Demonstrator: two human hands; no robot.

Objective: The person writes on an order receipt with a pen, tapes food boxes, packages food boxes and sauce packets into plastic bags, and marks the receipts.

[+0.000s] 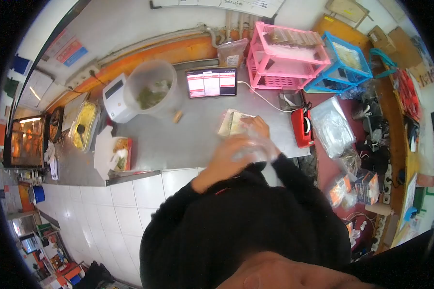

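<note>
Over the front of the steel counter, my left hand (229, 156) is blurred, its fingers bent around some thin clear plastic (261, 148), likely a bag. That plastic stretches across to my right wrist. My right hand (259, 127) is a little farther forward, its fingers bent beside a flat pale packet (230, 122) on the counter. Whether those fingers grip the packet or the plastic cannot be made out. Left of my hands stands an open takeaway box (123, 154) with food inside, white and red on its outside.
A tablet (211, 83) leans at the back beside a clear tub (152, 91) of greens and a white device (118, 100). On the right are a pink rack (287, 58), a blue basket (342, 62), a red tape dispenser (302, 127) and plastic bags (333, 126).
</note>
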